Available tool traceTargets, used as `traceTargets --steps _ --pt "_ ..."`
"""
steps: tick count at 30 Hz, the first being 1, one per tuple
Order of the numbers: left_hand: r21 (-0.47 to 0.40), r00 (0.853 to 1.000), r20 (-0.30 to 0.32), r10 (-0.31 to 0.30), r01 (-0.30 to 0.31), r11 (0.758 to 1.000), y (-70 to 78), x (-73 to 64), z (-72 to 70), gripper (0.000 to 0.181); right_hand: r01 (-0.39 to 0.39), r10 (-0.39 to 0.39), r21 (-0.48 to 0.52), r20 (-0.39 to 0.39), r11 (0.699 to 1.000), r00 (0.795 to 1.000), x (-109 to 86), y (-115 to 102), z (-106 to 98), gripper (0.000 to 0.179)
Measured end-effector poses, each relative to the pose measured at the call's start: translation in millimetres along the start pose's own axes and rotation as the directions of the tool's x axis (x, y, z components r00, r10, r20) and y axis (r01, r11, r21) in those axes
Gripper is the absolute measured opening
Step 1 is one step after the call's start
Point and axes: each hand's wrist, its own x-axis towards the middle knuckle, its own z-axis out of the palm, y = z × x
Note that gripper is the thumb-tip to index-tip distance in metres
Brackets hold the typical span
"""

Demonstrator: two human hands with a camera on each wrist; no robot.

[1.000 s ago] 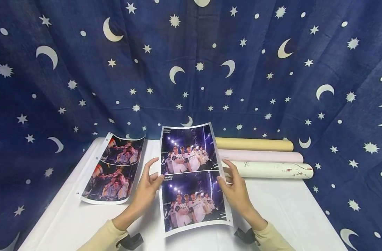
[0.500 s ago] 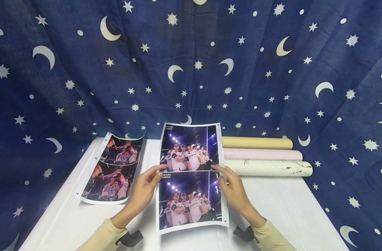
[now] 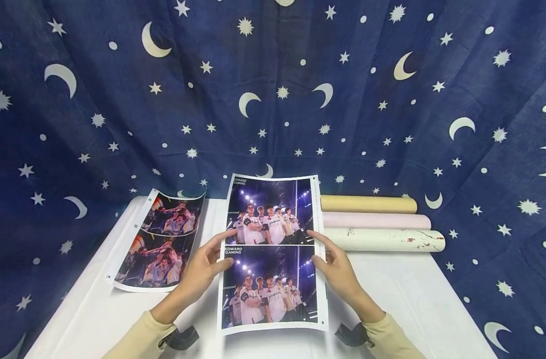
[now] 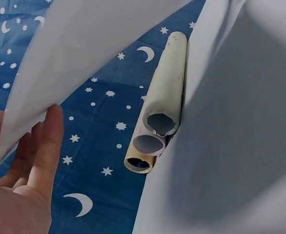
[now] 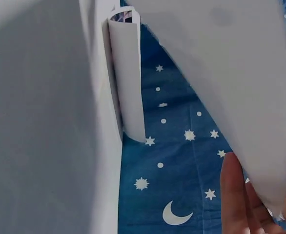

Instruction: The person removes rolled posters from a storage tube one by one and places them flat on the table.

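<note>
Raised over the white table, a printed photo sheet [image 3: 273,209] carries two stacked pictures of a group in white shirts, lettered "EDWARD GAMING". My left hand [image 3: 204,267] pinches its left edge near mid-height, thumb in front and other fingers behind. At the opposite edge my right hand [image 3: 340,271] pinches it the same way. Both wrist views show the sheet's plain white back; there the left fingers [image 4: 48,151] and right fingers [image 5: 233,190] support it from behind. To the left, a second printed sheet [image 3: 158,244] with curled edges lies on the table.
Three rolls lie side by side at the back right: a yellow roll [image 3: 369,204], a pink roll [image 3: 378,221] and a cream roll with a red floral print [image 3: 385,240]. A navy curtain [image 3: 273,65] with moons and stars hangs behind the white table [image 3: 403,299].
The sheet, tilted a second ago, now stands straighter and faces me more squarely. Its lower end has swung left. Both hands keep hold, with the fingers shifted slightly along the edges.
</note>
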Motion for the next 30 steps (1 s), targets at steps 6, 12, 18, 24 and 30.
traceTargets --steps 6,12,18,24,30 --pt "0.048 0.998 0.051 -0.036 0.033 0.998 -7.3 -2.4 -5.8 0.07 -0.039 0.038 0.019 0.053 0.999 0.998 2.7 5 6 0.061" --pt "-0.014 0.992 0.128 -0.006 0.008 1.0 -12.2 1.1 -6.0 0.077 -0.018 0.033 -0.143 0.104 0.99 0.994 4.0 9 6 0.066" --pt "0.008 0.985 0.169 -0.039 0.038 0.999 -11.7 2.1 -6.3 0.083 -0.029 0.04 -0.069 0.169 0.997 0.985 6.1 8 3 0.079" --pt "-0.016 0.973 0.211 -0.091 0.097 0.995 -11.9 0.3 -9.5 0.089 -0.017 0.024 -0.042 0.179 0.999 0.984 7.7 11 0 0.087" --pt "-0.131 0.959 0.266 -0.101 0.139 0.982 -12.4 1.5 -11.8 0.091 -0.08 0.055 0.098 0.237 0.992 0.97 5.3 16 -7 0.087"
